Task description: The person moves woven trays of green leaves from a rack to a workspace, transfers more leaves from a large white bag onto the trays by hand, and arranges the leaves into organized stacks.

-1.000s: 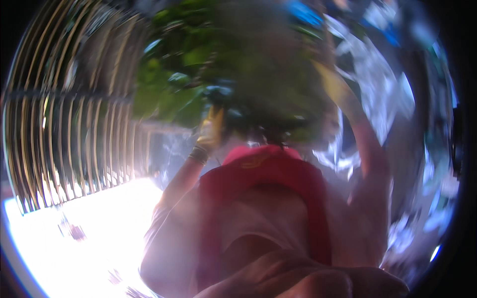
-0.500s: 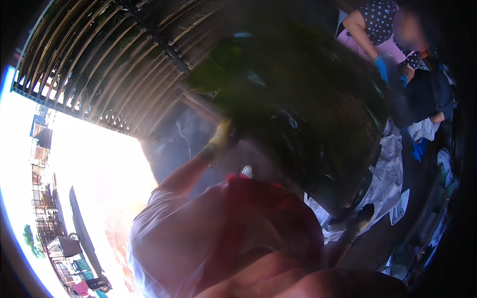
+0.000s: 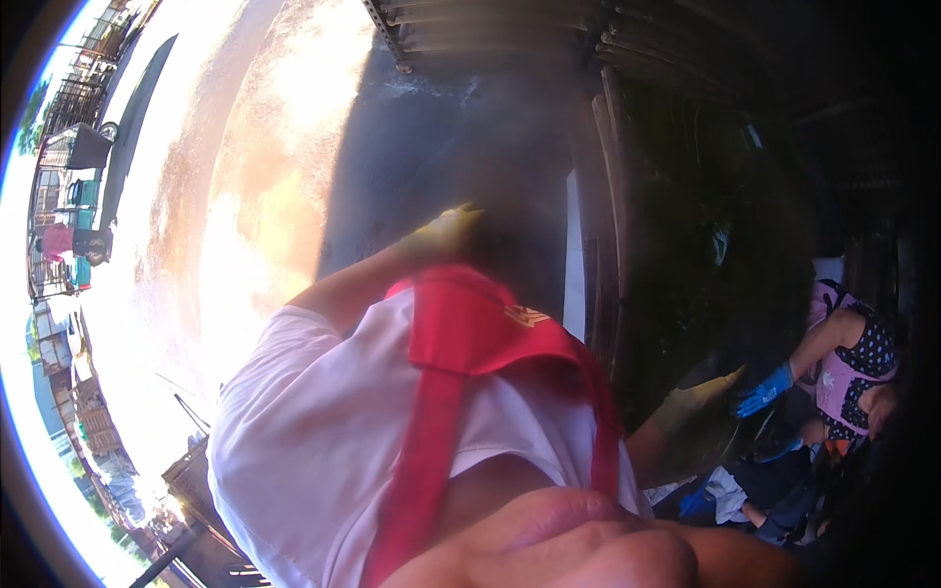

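Green foliage is gone from view; left hand (image 3: 446, 230) and right hand (image 3: 696, 397), yellow-gloved, are reaching outward, finger state indeterminable.

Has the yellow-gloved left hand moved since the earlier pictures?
Cannot tell: the whole view swung. The left hand sits just above the red apron bib, as before.

We count two yellow-gloved hands: left hand (image 3: 446, 230) above the red apron (image 3: 470, 333), right hand (image 3: 691, 402) right of it. One blue-gloved hand (image 3: 763, 392) further right, another person's. One white shirt (image 3: 323, 421).
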The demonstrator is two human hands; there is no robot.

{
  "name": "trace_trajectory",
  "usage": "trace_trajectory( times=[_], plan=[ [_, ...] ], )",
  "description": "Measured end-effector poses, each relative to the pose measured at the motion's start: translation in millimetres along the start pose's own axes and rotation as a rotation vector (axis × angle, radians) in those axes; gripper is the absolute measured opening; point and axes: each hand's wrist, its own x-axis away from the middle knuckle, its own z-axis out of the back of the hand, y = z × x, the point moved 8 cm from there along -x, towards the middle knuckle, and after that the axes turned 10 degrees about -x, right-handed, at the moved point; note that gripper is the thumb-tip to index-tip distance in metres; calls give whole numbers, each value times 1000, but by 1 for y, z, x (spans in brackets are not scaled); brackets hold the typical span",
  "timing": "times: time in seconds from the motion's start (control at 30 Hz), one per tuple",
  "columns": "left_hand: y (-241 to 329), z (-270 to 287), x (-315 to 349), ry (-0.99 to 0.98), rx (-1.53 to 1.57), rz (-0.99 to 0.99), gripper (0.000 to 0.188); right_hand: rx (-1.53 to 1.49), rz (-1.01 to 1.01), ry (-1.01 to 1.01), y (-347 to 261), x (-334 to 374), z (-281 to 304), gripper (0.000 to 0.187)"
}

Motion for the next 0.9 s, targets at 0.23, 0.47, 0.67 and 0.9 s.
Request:
trace_trajectory(
  times=[0.23, 0.47, 0.67, 0.9],
  plan=[
    [-234, 43, 103, 112, 1199, 919, 13, 448, -362, -309, 85, -68, -307, 53],
    [-452, 119, 141, 200, 816, 926, 37, 779, -154, -1132, 217, -52, -613, 45],
    [-627, 250, 77, 363, 1032, 916, 53, 738, -319, -1322, 267, -84, -838, 35],
    [-899, 342, 89, 599, 1116, 1037, 44, 489, -133, -1581, 267, -58, -1195, 31]
  ],
)
